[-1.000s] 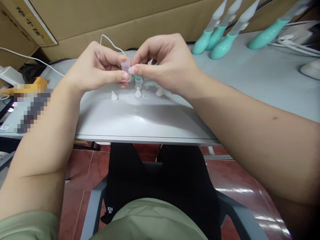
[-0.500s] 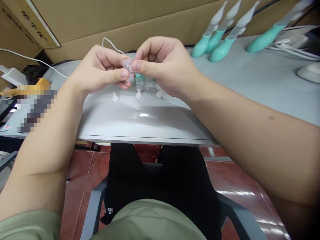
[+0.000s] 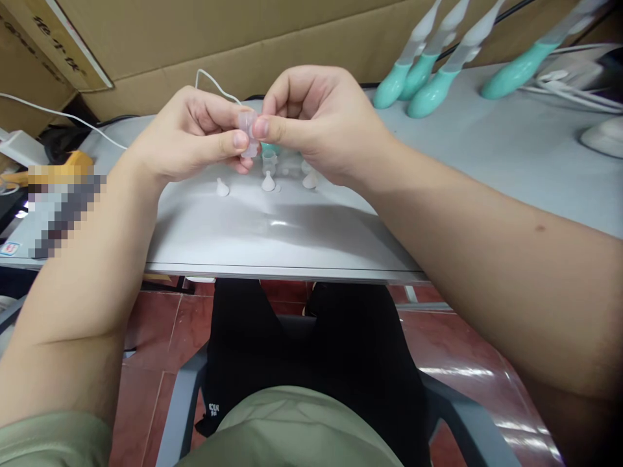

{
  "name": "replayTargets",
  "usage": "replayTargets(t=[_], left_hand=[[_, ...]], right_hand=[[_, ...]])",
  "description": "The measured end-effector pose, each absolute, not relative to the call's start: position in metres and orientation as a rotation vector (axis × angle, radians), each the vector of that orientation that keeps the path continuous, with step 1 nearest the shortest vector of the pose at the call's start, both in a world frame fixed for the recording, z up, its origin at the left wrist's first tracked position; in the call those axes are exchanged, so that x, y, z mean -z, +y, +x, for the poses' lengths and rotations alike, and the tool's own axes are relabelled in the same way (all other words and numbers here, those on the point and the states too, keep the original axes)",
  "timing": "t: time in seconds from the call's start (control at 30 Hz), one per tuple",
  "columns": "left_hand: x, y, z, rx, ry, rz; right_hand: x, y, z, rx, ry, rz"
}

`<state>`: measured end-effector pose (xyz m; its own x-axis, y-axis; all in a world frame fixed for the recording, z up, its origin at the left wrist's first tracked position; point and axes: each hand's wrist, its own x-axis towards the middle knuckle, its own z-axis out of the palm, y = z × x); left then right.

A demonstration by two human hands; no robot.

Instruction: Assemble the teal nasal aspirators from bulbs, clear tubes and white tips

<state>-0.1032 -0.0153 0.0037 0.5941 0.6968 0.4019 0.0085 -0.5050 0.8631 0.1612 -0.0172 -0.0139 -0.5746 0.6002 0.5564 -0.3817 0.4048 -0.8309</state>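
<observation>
Between the fingertips of my left hand (image 3: 204,133) is a small clear plastic tube piece (image 3: 247,123), held above the table. My right hand (image 3: 311,117) meets it from the other side, thumb and forefinger pinched against its right side; whether a smaller part sits under those fingertips is hidden. On the table below lie small white cone-shaped tips: one at the left (image 3: 222,187), one in the middle (image 3: 268,181) and one at the right (image 3: 310,179). Another clear tube piece (image 3: 269,161) stands behind the middle tip. Something teal (image 3: 270,148) shows partly behind my hands.
Several teal squeeze bulbs with clear tubes and white tips stand at the back right, one bulb (image 3: 431,96) nearest. White cables (image 3: 574,91) and a white rounded object (image 3: 603,138) lie far right. A yellow tool (image 3: 73,167) is at left. Cardboard (image 3: 195,32) walls the back.
Both hands keep their pinch on the clear tube piece, with barely any movement of the fingers. The whole view has shifted slightly.
</observation>
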Motion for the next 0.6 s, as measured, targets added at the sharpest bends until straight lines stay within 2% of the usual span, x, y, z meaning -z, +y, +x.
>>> replayTargets(t=[0.17, 0.3, 0.37, 0.47, 0.6], left_hand=[[0.006, 0.000, -0.105, -1.005, 0.501, 1.930], [0.012, 0.007, -0.102, -1.142, 0.540, 1.890], [0.012, 0.008, -0.098, -1.267, 0.263, 1.902], [0.007, 0.003, -0.092, -1.251, 0.376, 1.863], [0.009, 0.005, -0.094, -1.197, 0.476, 1.889]], right_hand=[[0.012, -0.012, 0.162, -1.291, -1.781, -0.233], [0.025, 0.002, 0.153, -0.966, -1.773, -0.285], [0.025, -0.001, 0.153, -0.891, -1.783, -0.309], [0.018, -0.015, 0.161, -0.727, -1.769, -0.421], [0.008, -0.030, 0.174, -0.698, -1.865, -0.570]])
